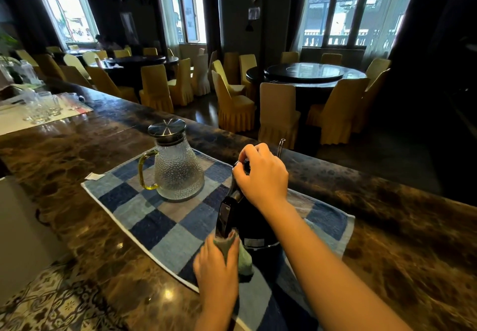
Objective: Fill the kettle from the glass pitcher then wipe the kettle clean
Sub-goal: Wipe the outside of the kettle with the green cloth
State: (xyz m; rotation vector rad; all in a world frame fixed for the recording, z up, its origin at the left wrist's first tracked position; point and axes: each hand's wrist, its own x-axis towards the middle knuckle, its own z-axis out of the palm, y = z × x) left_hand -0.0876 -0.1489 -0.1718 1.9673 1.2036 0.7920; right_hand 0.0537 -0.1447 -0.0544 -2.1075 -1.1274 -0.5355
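L hand (216, 270) grips a green cloth (233, 249), pressing it to the black kettle (254, 226) low by its handle. R hand (263, 174) is curled round the kettle's top. Kettle stands on a blue checked towel (154, 217) on the brown marble tabletop (77, 155). Glass pitcher (178, 169), lid on, upright on same towel at 10 o'clock from kettle, not touching. Drinking glasses (41, 110) farther off, approx 10 o'clock.

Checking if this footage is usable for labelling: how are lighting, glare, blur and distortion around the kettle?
Head view: windows overexposed, room dim; the black kettle loses detail in shadow; a glare spot on the counter near the left hand; that hand and its cloth slightly blurred; wide-angle curves straight lines near the edges.
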